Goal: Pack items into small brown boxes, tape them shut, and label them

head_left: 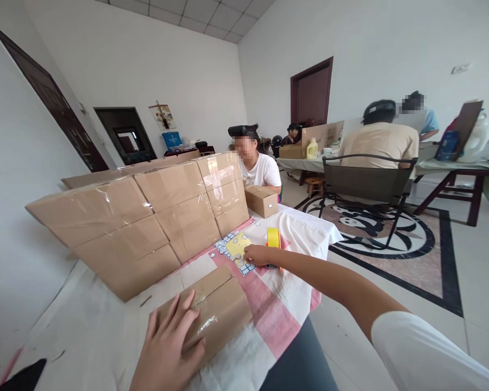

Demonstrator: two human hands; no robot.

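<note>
My left hand (pixel 169 342) lies with spread fingers on top of a taped brown cardboard box (pixel 218 307) close in front of me. My right arm reaches forward over the table, and my right hand (pixel 261 255) is at the edge of a yellow sheet with blue-and-white stickers (pixel 236 244). Its fingers are curled together at the sheet; whatever they pinch is too small to make out. Just beyond that hand stands a tape dispenser with a yellow roll (pixel 273 237), partly hidden by the wrist.
Stacked cardboard boxes (pixel 179 209) form a wall along the left and far side. Across the table sits a person in a white shirt (pixel 264 171), beside a single box (pixel 262 201). A folding chair (pixel 369 179) and other people at a table are at the right.
</note>
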